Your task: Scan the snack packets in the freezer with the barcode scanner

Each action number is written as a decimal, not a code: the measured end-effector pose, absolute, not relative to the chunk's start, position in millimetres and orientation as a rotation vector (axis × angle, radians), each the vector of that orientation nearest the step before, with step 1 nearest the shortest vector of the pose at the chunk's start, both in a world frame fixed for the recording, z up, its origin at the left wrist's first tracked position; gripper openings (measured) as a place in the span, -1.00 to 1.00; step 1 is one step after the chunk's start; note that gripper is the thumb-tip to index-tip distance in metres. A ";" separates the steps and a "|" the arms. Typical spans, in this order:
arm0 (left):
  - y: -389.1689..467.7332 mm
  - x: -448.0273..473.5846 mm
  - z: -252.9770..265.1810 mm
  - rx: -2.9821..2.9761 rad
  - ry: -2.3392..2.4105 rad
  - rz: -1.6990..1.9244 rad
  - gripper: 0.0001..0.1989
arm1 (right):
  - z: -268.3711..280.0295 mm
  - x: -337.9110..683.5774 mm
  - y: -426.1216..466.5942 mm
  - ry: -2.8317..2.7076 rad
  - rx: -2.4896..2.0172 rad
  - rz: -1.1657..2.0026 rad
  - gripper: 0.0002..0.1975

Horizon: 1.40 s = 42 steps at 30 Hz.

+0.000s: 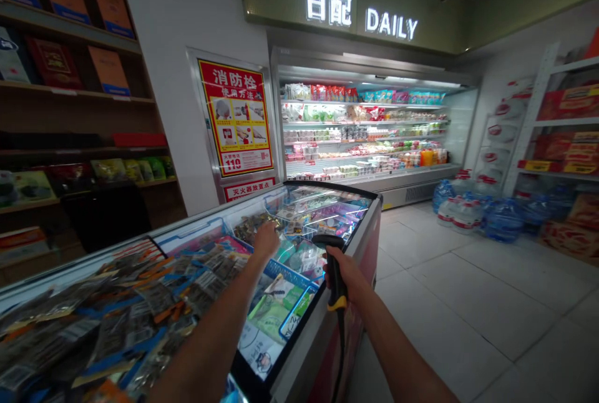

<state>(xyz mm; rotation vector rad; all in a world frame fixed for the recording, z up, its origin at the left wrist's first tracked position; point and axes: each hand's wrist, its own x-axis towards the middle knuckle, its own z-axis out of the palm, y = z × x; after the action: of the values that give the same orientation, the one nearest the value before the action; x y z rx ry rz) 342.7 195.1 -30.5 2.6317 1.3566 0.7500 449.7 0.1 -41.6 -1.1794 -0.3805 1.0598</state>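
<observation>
My right hand (352,273) is wrapped around the grip of a black and yellow barcode scanner (335,278), its head pointing left over the freezer's edge. A dark cable hangs from the scanner's base. My left hand (266,239) reaches over the chest freezer (299,344), fingers curled, close to dark gold packets (247,228). Whatever those fingers hold, if anything, is hidden. Green and white packages (276,306) sit in a blue basket (296,277) beneath and between my arms.
Many dark snack packets (126,309) are heaped at the left. Behind stands a lit open refrigerator (365,135) with food on its shelves. Water bottles (505,221) stand on the tiled floor (449,291) at right. Shelves with boxes (110,70) line the left wall.
</observation>
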 end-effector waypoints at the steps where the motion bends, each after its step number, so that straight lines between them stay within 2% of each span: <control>1: 193.7 355.7 -38.1 2.670 1.302 0.674 -0.53 | -42.8 451.9 0.9 -0.379 -1.181 1.060 -0.75; 8: 196.2 398.0 -74.4 2.695 1.169 0.285 -0.51 | -51.5 463.1 4.6 -0.448 -1.176 1.046 -0.72; 12: 193.2 396.4 -78.2 2.728 1.129 0.197 -0.51 | -50.8 462.2 4.4 -0.460 -1.172 1.052 -0.71; 18: 181.1 366.8 -62.1 2.909 1.174 0.271 -0.66 | -45.7 453.0 1.9 -0.426 -1.153 1.076 -0.74; 23: 176.4 330.9 -54.0 2.927 1.526 0.408 -0.69 | -45.8 443.9 2.1 -0.457 -1.118 1.092 -0.75; 27: 175.6 320.9 -57.9 2.674 1.812 0.493 -0.61 | -44.9 433.9 5.1 -0.478 -1.145 1.108 -0.74; 34: 171.2 325.8 -61.2 2.464 1.766 0.509 -0.65 | -40.0 421.5 5.2 -0.520 -1.167 1.099 -0.72; 39: 166.3 335.4 -61.5 2.432 1.792 0.603 -0.53 | -39.5 425.4 1.2 -0.514 -1.184 1.072 -0.74; 42: 166.5 340.5 -59.6 2.370 1.739 0.531 -0.57 | -39.0 428.9 -0.5 -0.504 -1.187 1.048 -0.74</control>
<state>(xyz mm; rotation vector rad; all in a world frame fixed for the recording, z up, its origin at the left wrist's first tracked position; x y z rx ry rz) 340.5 166.5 -59.6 2.3697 1.7386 0.5314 428.9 -0.5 -39.0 -1.1875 -0.5044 1.0478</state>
